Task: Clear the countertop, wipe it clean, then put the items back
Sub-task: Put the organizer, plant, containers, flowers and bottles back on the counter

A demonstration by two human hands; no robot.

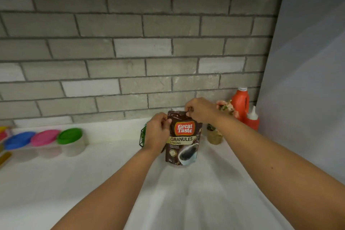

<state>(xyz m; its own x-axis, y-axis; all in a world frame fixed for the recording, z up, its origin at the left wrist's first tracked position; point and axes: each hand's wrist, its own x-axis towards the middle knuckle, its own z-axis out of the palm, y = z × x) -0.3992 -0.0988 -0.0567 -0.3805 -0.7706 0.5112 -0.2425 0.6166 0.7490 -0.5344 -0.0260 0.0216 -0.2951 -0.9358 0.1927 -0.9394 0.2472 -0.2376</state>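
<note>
The grey brick wall fills the view behind the coffee pouch, and the white countertop spreads beneath and in front of it. Far to the pouch's left is a row of clear jars with green, pink and blue lids. To its right, against the wall, an orange bottle stands with a red squeeze bottle just beside it. The pouch itself is upright, label toward the camera. Its base is at or just above the countertop, and I cannot tell whether it is resting there. The left hand grips its upper left edge with the thumb across the front. The right hand pinches the top right corner of the sealed strip between curled fingers. Just right of the pouch, partly behind the right forearm, is a small potted plant with pink flowers. Just left of it, mostly hidden behind the left hand, is a dark wire-frame planter. The pouch looks like a light, soft foil bag of granules. It will likely crumple and sag if squeezed mid-body, and the glossy film may slip. The flat seal along the top is probably the stiffest place to hold, with a second hold on the side seam to keep it from swinging. Its contents would shift, so it should stand only if set down squarely on its gusset.
</note>
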